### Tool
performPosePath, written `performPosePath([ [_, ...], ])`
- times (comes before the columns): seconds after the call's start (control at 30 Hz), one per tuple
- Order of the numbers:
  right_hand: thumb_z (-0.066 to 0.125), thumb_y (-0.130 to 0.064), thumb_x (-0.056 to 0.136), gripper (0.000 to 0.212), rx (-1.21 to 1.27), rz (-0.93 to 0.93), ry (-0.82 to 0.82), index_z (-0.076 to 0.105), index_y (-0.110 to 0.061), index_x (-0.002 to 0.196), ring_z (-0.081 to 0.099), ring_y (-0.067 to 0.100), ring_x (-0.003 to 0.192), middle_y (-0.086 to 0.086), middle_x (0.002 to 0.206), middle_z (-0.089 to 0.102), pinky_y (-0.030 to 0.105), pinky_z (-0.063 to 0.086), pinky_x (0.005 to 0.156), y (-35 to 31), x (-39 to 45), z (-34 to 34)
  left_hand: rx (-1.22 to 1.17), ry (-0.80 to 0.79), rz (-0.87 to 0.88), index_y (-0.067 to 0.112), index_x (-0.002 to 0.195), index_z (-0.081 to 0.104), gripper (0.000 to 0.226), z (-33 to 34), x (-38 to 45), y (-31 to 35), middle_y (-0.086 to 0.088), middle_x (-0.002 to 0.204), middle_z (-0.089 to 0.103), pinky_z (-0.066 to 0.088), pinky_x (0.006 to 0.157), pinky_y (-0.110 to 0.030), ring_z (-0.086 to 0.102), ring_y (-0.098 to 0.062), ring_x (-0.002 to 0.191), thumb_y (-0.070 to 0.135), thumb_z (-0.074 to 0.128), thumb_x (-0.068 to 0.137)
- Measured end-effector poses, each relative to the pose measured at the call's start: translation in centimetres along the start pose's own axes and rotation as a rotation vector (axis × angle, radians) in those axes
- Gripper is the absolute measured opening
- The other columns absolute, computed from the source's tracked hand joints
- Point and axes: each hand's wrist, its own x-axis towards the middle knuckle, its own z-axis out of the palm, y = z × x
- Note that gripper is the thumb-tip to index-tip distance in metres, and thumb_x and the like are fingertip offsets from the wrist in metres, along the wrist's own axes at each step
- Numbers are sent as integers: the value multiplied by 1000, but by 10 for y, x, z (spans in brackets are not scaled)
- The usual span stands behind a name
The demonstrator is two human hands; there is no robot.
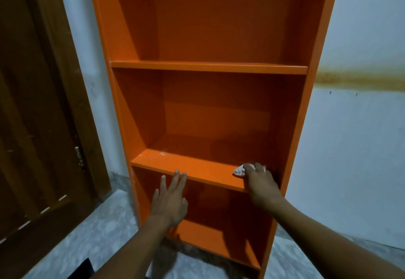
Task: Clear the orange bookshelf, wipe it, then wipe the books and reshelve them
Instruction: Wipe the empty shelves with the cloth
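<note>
Reaching forward with both bare arms from the bottom edge of the view, forearms angling inward and upward. Holding the left hand [169, 199] flat and open, back facing the camera, fingers straight and slightly spread, the two longest fingertips [177, 172] touching the front edge of a shelf board [192, 167]. Extending the right hand [259, 180] farther forward and higher, knuckles up, wrist bent slightly down, fingers curling over and pressing a small white cloth [239, 171] against the board's top surface.
</note>
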Motion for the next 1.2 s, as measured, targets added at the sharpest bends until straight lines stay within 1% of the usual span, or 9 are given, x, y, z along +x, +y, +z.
performPosePath([
  [0.2,32,-48,103,41,30,-48,63,45,-37,141,36,38,134,8,150,41,51,33,106,-23,3,15,-52,11,-4,31,160,-6,76,-7,1,-5,7,168,-12,17,120,-57,-11,-37,153,25,43,101],
  [0.33,55,-12,88,53,88,-378,44,55,-33,136,43,37,125,7,147,47,46,35,97,-45,-15,25,-59,12,-6,33,159,-4,77,-7,2,-7,10,168,-10,18,119,-58,-9,-39,153,25,43,100],
  [0.5,49,13,81,60,286,-651,-72,64,-20,127,49,35,112,12,130,56,42,38,90,-63,-19,16,-26,13,-21,43,157,-4,77,-11,3,-16,12,167,-10,18,118,-61,-9,-40,153,25,44,100],
  [0.6,49,6,72,63,276,-589,93,64,-23,126,54,38,107,12,126,59,46,44,86,-58,-1,-2,-29,19,-18,46,157,-3,77,-12,3,-22,13,167,-9,18,117,-62,-7,-41,153,24,44,100],
  [0.7,55,2,72,67,157,-239,216,58,-31,130,55,37,115,7,133,57,49,47,91,-39,31,-23,-63,22,-17,45,157,-2,77,-11,3,-23,13,167,-8,17,118,-61,-7,-40,153,22,44,100],
  [0.8,45,0,96,49,254,139,-2,52,-24,138,60,31,114,10,137,58,38,51,94,-10,60,-21,-82,27,-15,44,157,-2,78,-9,3,-21,12,167,-11,18,118,-60,-7,-40,153,21,45,100],
  [0.87,38,-6,102,48,281,209,-149,44,-22,147,56,28,123,10,148,49,28,45,95,-3,68,-10,-73,35,-13,44,157,-3,78,-8,3,-21,12,167,-11,19,118,-60,-6,-40,153,22,45,100],
  [1.07,21,-55,103,44,-24,-16,-136,36,-54,143,44,41,127,10,147,47,49,32,106,-45,63,20,-53,41,1,45,157,-3,78,-6,5,-25,12,167,-10,23,116,-60,-4,-42,153,23,45,100],
  [1.2,41,-36,104,39,-3,-267,-10,47,-43,142,37,35,121,1,147,45,42,33,93,-82,33,31,-46,32,-1,47,156,-3,78,-6,7,-27,14,167,-10,23,116,-61,-3,-42,153,24,45,100],
])
